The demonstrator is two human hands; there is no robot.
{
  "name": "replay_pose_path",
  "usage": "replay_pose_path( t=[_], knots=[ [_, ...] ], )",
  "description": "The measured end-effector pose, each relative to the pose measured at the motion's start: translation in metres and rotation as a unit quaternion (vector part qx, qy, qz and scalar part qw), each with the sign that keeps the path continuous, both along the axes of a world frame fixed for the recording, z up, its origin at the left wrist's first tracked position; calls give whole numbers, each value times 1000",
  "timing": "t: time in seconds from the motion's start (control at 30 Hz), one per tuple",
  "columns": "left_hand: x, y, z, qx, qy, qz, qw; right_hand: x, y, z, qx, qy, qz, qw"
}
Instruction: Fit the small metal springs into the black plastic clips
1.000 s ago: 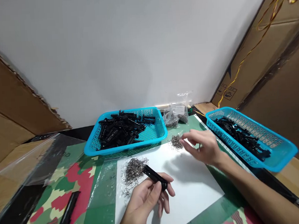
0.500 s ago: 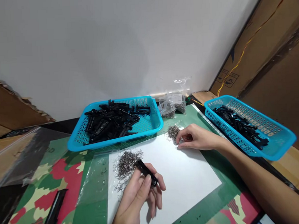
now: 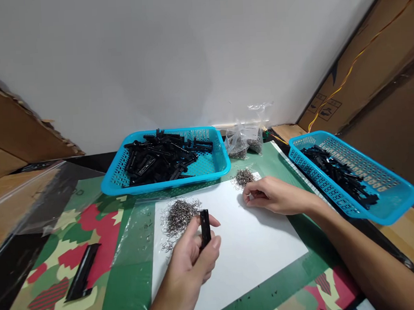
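Observation:
My left hand grips a narrow black plastic part between thumb and fingers, holding it nearly upright over the white sheet. A large pile of small bent metal wire pieces lies just behind that hand. My right hand rests low over the sheet, its thumb and fingertips pinched together. Whatever sits between those fingertips is too small or hidden to make out. Close behind it is a smaller pile of fine metal pieces.
A blue basket of black parts stands at the back; another blue basket is on the right. Clear bags of metal pieces lean near the wall. One longer black piece lies on the camouflage-patterned cover at left.
My left hand has turned the black part from slanted to nearly upright. My right hand has drawn slightly away from the small pile, fingers still pinched. The view has shifted a little.

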State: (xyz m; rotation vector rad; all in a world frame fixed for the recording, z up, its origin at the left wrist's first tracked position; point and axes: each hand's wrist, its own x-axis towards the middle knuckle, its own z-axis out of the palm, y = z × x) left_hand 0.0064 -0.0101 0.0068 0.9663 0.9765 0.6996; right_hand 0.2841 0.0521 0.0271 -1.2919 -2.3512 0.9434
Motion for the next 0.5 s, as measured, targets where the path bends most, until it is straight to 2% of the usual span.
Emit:
replay_pose_path(
  t=[0.17, 0.3, 0.5],
  knots=[
    [1, -3, -3, 70, 88, 5, 994, -28, -21, 5, -2, 73, 44, 996],
    [1, -2, -6, 72, 84, 16, 994, -46, -36, 2, 31, 93, 59, 993],
    [1, -3, -8, 68, 67, 24, 995, -50, -38, -6, 34, 132, 71, 988]
  ],
)
